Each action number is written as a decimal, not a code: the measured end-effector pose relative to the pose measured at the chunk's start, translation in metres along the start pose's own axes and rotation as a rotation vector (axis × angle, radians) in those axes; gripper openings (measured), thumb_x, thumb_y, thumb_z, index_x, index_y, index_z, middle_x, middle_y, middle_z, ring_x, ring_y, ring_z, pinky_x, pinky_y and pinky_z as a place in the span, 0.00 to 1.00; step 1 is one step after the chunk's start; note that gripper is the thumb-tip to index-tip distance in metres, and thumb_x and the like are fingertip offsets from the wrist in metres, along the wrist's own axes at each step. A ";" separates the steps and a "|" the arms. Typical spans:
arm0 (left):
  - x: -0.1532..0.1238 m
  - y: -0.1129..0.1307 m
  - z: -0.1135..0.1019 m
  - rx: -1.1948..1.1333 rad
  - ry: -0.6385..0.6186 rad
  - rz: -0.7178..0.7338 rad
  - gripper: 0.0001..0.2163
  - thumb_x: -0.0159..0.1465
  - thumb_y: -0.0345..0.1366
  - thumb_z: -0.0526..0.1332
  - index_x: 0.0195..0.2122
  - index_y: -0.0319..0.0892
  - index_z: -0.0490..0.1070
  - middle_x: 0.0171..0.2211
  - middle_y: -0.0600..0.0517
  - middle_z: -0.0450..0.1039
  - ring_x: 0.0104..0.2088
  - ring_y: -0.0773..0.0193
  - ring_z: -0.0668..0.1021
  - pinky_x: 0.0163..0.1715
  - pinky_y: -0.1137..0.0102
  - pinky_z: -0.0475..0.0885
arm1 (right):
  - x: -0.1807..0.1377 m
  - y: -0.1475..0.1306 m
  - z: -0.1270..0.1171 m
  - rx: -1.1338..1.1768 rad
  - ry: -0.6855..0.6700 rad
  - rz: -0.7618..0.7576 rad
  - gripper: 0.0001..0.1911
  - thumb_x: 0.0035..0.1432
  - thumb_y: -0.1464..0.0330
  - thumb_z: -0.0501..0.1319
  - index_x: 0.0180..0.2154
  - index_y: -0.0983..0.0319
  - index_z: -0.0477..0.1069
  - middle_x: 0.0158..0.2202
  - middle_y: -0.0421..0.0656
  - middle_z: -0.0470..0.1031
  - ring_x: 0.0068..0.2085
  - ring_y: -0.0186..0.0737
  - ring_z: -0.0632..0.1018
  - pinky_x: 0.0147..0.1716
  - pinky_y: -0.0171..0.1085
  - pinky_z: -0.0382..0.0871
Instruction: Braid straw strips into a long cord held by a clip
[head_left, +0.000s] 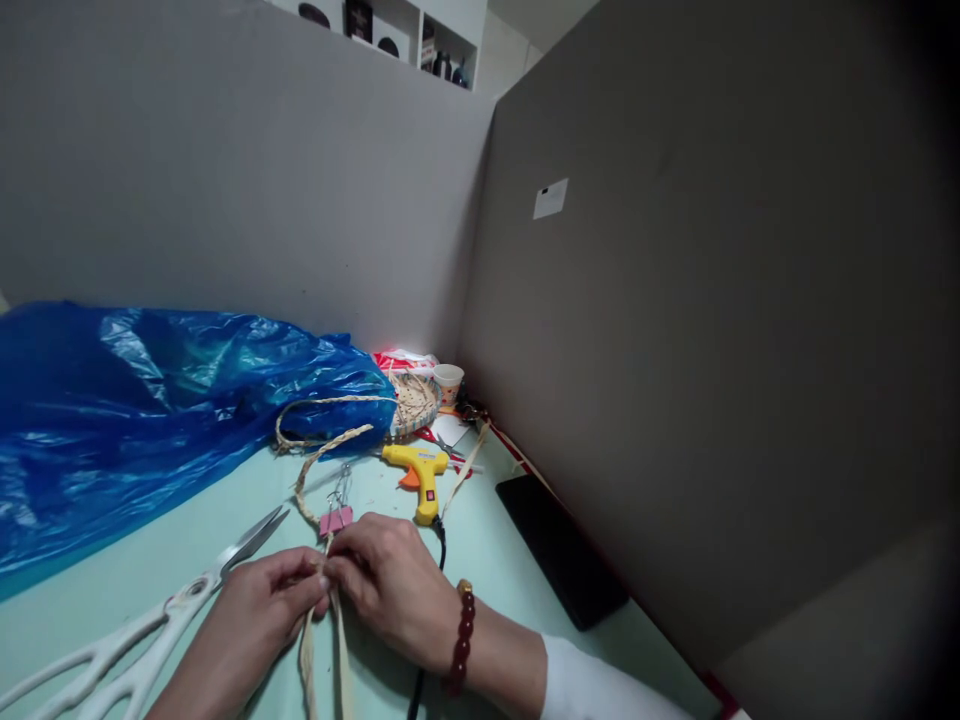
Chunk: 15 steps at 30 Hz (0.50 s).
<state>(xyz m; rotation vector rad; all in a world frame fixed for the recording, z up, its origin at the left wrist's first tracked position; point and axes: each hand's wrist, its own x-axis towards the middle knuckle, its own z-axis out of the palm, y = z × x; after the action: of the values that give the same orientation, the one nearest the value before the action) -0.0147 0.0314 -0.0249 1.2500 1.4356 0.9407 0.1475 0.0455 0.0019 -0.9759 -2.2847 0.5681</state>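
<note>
A thin straw-coloured braid [302, 484] curves away across the table, its far end near the blue plastic. Clamped across it is a pink binder clip [335, 520], just beyond my fingertips. My left hand [259, 605] pinches the raffia strands right below the clip. From the other side, my right hand [397, 585] pinches at the same spot, and the fingertips of both hands nearly meet. Loose flat strands [343, 660] hang from there toward me. Exactly which strand each hand grips is hidden by the fingers. White-handled scissors [169, 620] lie beside my left hand, blades partly apart.
A yellow glue gun [420, 476] lies beyond my right hand, its black cable running under that arm. Blue plastic sheeting [187, 400] covers the back left. A woven straw piece [414, 400], a paper cup [448, 383] and a black phone-like slab [559, 550] lie near the grey partitions [637, 300].
</note>
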 end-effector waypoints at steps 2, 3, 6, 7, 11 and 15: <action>-0.003 0.005 0.000 0.015 0.013 0.027 0.10 0.46 0.40 0.66 0.16 0.41 0.70 0.17 0.56 0.67 0.23 0.64 0.67 0.25 0.73 0.59 | -0.002 0.000 -0.001 0.062 0.025 0.003 0.07 0.61 0.69 0.60 0.41 0.62 0.75 0.36 0.42 0.76 0.37 0.35 0.75 0.39 0.30 0.64; -0.005 0.007 0.001 0.021 0.017 0.038 0.08 0.47 0.39 0.66 0.17 0.41 0.70 0.18 0.55 0.68 0.25 0.63 0.69 0.27 0.73 0.60 | -0.003 -0.001 -0.002 0.085 0.033 0.005 0.07 0.60 0.69 0.61 0.41 0.61 0.75 0.36 0.42 0.75 0.38 0.35 0.74 0.39 0.30 0.64; -0.010 0.012 0.003 0.015 0.046 0.050 0.07 0.46 0.37 0.64 0.17 0.41 0.69 0.18 0.55 0.68 0.25 0.63 0.68 0.27 0.72 0.60 | -0.005 -0.003 -0.003 0.118 0.063 0.024 0.03 0.60 0.72 0.61 0.36 0.62 0.74 0.34 0.41 0.73 0.38 0.35 0.72 0.39 0.31 0.63; -0.011 0.013 0.004 0.003 0.058 0.037 0.07 0.46 0.37 0.63 0.17 0.41 0.69 0.17 0.56 0.67 0.24 0.64 0.67 0.26 0.73 0.59 | -0.004 -0.003 -0.003 0.129 0.063 0.023 0.03 0.59 0.73 0.61 0.35 0.62 0.73 0.34 0.40 0.72 0.38 0.35 0.72 0.39 0.31 0.63; -0.013 0.012 0.006 -0.012 0.077 -0.036 0.07 0.47 0.37 0.64 0.19 0.41 0.67 0.17 0.59 0.62 0.20 0.70 0.60 0.21 0.75 0.51 | -0.001 0.000 0.001 0.194 0.058 -0.017 0.03 0.58 0.75 0.60 0.33 0.63 0.70 0.34 0.40 0.70 0.38 0.36 0.71 0.39 0.33 0.62; -0.015 0.014 0.007 -0.043 0.069 -0.076 0.07 0.47 0.38 0.64 0.23 0.41 0.68 0.18 0.60 0.61 0.19 0.73 0.58 0.20 0.76 0.50 | 0.003 0.001 0.002 0.273 0.102 0.031 0.04 0.56 0.76 0.60 0.30 0.63 0.68 0.33 0.40 0.71 0.37 0.35 0.71 0.39 0.33 0.63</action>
<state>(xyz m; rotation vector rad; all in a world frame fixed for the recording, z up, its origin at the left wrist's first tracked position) -0.0044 0.0184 -0.0100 1.1339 1.4987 0.9665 0.1451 0.0479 0.0006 -0.8858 -2.0403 0.8002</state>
